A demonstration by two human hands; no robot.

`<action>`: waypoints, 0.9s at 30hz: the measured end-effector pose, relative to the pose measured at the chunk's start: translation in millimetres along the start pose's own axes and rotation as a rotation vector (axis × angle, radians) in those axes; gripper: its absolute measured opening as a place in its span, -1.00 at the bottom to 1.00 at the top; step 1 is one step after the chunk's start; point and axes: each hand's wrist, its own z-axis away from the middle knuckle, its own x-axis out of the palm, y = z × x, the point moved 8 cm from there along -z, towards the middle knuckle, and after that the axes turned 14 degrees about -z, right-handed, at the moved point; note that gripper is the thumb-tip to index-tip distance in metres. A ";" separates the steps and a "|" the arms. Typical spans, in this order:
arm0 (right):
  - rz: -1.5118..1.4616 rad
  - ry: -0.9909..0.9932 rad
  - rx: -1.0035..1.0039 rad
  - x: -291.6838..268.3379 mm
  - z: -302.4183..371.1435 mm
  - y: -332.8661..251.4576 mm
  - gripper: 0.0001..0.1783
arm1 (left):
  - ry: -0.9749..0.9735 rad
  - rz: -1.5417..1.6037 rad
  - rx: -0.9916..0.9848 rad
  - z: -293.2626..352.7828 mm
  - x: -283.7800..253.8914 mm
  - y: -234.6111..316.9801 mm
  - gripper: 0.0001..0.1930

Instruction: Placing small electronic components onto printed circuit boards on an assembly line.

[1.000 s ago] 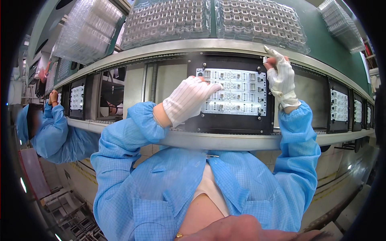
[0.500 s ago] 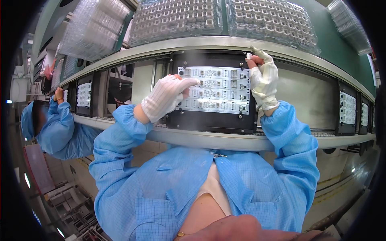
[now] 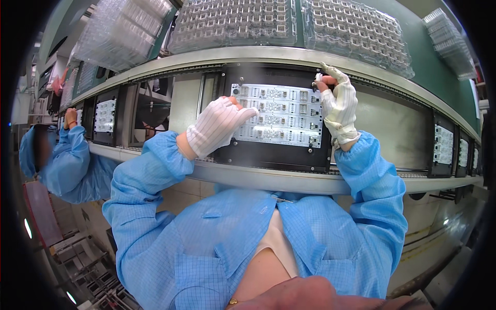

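Note:
A panel of white circuit boards [image 3: 274, 121], in several strips with small components on them, lies in a black fixture plate [image 3: 279, 159] in front of me. My left hand [image 3: 219, 126], in a striped white glove with bare fingertips, rests over the panel's left edge. Its fingers are curled and the thumb lies along the boards; whatever they may hold is hidden. Off the panel's upper right corner, my gloved right hand [image 3: 339, 106] pinches a small white block-shaped part [image 3: 318, 77] between thumb and index finger, its other fingers loosely bent.
Clear plastic trays of small parts [image 3: 237, 23] [image 3: 356, 33] stand beyond the conveyor rail [image 3: 258, 53]. Tray stacks [image 3: 121, 33] [image 3: 449, 41] flank them. More fixtures with board panels [image 3: 443, 144] sit along the line. Another person [image 3: 72, 160] in blue works at the far left.
My left thumb and fingers have shifted slightly on the panel's left side. The right hand still pinches the white part, which is slightly lower. The view has shifted a little.

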 end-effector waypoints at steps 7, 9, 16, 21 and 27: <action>-0.134 -0.484 0.178 10.8 41.6 -22.2 -0.26 | 0.197 0.231 -0.175 0.1 -5.2 -14.7 -0.56; 0.020 -0.595 -0.005 18.5 52.7 -31.5 -0.22 | 0.262 0.211 -0.201 -3.7 0.5 -19.9 -0.57; 0.140 -0.710 -0.157 24.6 54.8 -26.2 -0.21 | 0.354 0.211 -0.251 -7.8 13.3 -27.0 -0.59; 0.247 -0.765 -0.002 24.9 43.1 -31.7 -0.25 | 0.344 0.235 -0.250 -6.0 1.7 -30.9 -0.61; 0.249 -0.767 -0.126 25.8 32.3 -55.6 -0.36 | 0.341 0.239 -0.265 -7.1 -14.7 -43.0 -0.64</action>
